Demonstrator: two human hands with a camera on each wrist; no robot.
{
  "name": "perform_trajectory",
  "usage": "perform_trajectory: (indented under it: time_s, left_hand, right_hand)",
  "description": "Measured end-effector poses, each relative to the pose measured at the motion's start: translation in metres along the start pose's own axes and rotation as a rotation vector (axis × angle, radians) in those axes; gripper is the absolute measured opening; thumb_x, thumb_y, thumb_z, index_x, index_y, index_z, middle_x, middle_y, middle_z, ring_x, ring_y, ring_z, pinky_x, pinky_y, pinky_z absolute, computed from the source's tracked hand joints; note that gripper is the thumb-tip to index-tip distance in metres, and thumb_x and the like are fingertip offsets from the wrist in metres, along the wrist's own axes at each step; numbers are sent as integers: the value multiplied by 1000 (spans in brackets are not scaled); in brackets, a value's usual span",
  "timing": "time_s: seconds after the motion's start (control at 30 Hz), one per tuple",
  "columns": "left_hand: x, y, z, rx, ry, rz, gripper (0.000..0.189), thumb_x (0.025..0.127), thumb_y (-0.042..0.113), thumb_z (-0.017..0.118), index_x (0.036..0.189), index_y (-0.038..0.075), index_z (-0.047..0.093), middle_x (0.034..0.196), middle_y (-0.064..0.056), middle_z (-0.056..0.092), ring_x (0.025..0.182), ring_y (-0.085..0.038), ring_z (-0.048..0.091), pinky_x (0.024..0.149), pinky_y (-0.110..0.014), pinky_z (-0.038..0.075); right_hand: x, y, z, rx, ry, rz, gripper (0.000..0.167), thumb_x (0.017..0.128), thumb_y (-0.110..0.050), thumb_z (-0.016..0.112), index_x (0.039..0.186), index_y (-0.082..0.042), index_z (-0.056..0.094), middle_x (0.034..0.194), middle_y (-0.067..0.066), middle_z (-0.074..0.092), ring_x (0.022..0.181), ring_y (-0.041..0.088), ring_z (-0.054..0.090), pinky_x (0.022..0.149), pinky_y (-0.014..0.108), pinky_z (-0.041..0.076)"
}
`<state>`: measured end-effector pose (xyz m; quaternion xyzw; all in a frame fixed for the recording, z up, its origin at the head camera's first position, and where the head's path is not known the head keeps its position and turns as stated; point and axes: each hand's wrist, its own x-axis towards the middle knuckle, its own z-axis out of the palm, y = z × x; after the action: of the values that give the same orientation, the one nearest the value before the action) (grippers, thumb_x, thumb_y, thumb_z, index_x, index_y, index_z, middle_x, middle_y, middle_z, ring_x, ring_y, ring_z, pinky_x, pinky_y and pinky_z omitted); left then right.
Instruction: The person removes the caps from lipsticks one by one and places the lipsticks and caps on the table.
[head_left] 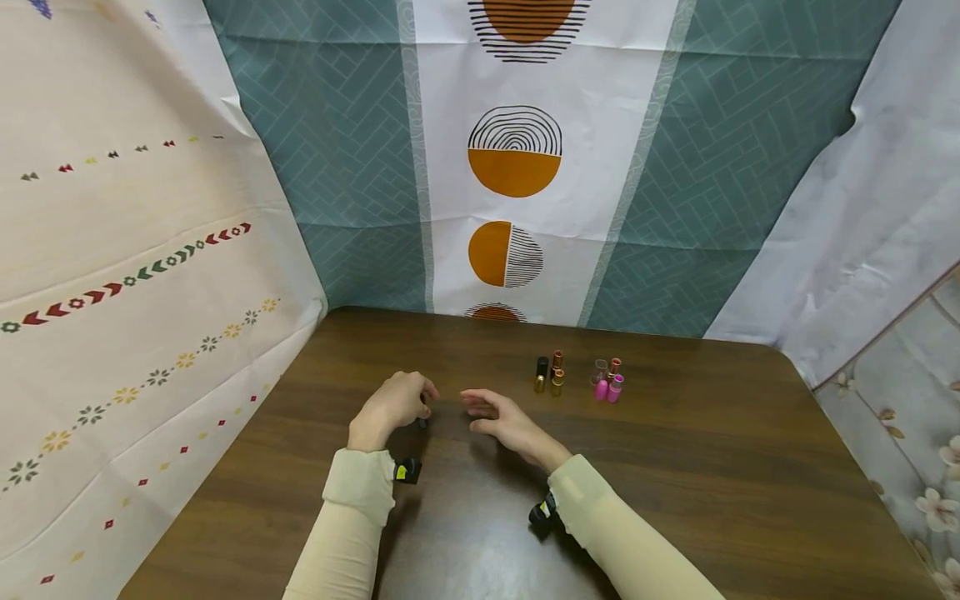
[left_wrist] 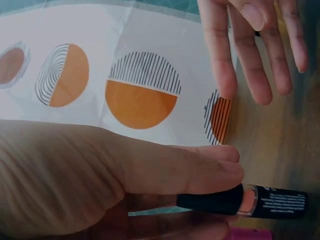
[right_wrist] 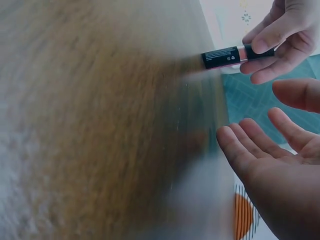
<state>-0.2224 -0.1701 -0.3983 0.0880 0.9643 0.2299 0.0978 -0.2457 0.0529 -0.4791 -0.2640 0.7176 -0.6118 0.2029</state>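
Note:
My left hand (head_left: 393, 408) is over the left-middle of the table and pinches a slim lip gloss tube (left_wrist: 280, 202) by its black cap, between thumb and fingers. The tube has a black label with small white print and a peach band below the cap. In the head view most of it is hidden behind the hand. My right hand (head_left: 513, 425) hovers just to the right, fingers spread loosely and palm turned toward the left hand. The right wrist view shows nothing in this right hand (right_wrist: 280, 165), apart from the lip gloss tube.
On the brown table (head_left: 675, 467), right of the hands, stand gold and black lipstick pieces (head_left: 557, 383). Farther right are a pink lipstick (head_left: 615, 388), a pink cap (head_left: 602, 390) and a clear cap (head_left: 599, 372). A patterned curtain (head_left: 517, 250) hangs along the back edge.

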Motion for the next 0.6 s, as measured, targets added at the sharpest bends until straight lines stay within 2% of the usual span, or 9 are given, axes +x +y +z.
perform_trajectory:
  time_s: [0.2, 0.33, 0.43, 0.6]
  left_hand:
    - [2, -5, 4, 21, 45, 14, 23, 90, -6, 74, 111, 3, 78, 90, -6, 74, 83, -20, 68, 77, -39, 56]
    - [4, -7, 4, 20, 74, 22, 19, 90, -3, 76, 106, 5, 80, 95, -6, 75, 89, -23, 69, 82, -42, 57]
    - [5, -7, 3, 13, 94, 23, 17, 89, -1, 79, 104, 6, 81, 100, -6, 75, 93, -25, 68, 85, -44, 56]
    - [6, -6, 2, -31, 113, 33, 16, 89, 2, 80, 104, 6, 80, 99, -4, 75, 92, -23, 67, 84, -44, 56]
  right_hand:
    - [3, 0, 3, 3, -12, 10, 56, 100, 6, 56, 154, 5, 41, 153, 29, 45, 139, 46, 47, 110, 49, 47]
    - [4, 1, 5, 9, -16, 20, 54, 101, 5, 55, 154, 5, 41, 151, 29, 47, 138, 46, 48, 109, 49, 48]
    - [4, 2, 6, 14, -17, 24, 54, 101, 5, 55, 153, 6, 41, 151, 29, 48, 138, 46, 48, 108, 48, 48]
    - [6, 2, 9, 18, -14, 38, 53, 102, 3, 56, 153, 5, 42, 153, 28, 46, 140, 44, 48, 109, 47, 47]
